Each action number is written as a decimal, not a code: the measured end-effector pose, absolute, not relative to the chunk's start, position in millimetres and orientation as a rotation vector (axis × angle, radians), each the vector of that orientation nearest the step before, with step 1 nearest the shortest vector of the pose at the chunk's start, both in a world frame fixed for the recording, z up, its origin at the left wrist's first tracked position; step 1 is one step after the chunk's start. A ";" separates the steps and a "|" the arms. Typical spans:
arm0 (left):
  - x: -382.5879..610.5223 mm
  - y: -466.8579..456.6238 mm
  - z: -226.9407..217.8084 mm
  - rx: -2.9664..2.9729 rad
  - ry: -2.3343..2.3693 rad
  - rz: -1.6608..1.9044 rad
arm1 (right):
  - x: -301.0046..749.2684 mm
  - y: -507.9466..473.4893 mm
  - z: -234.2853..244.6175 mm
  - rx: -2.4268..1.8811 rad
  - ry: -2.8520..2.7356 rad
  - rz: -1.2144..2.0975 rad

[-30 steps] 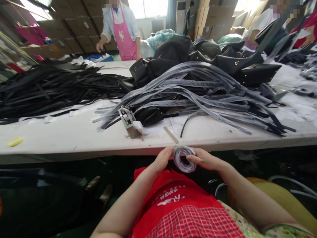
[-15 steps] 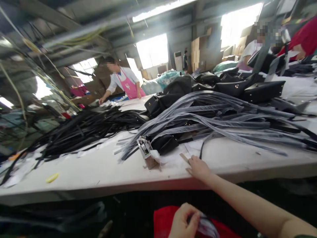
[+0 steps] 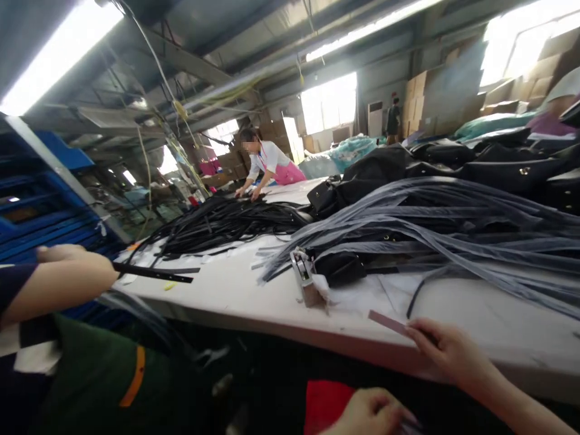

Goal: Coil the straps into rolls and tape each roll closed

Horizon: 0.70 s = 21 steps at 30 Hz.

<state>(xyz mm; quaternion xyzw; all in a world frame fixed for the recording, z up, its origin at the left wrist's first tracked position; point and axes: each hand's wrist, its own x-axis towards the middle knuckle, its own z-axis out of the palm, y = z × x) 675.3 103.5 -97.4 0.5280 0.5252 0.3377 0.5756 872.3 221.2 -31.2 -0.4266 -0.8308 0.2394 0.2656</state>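
Observation:
At the table's front edge my right hand pinches a flat, narrow brownish strip. Thumb and fingers close on one end, and the other end points left over the table. Low in the picture, my left hand is curled with its fingers closed. Something whitish and partly see-through shows at its fingertips, mostly cut off by the picture's lower edge. Red cloth lies behind that hand. A metal tape dispenser stands on the table, left of the strip.
Film-wrapped straps lie across black bags. Black straps heap farther left. Nearby at left, a person's arm holds a black strap. Another person in a pink apron works across the table.
My right hand has lifted the strip off the table and come nearer. The view has swung left, bringing a co-worker's arm into sight. The person across now has both hands on the straps.

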 end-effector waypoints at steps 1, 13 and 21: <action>679.7 100.9 -92.0 1.200 1.232 0.824 | 878.1 204.2 -20.0 -1.108 -2.307 0.758; 701.8 111.4 -72.9 1.134 1.080 0.880 | 885.8 133.7 21.2 -1.047 -2.989 0.596; 697.2 109.7 -77.1 1.346 1.304 0.832 | 860.4 129.0 4.1 -1.099 -3.138 0.269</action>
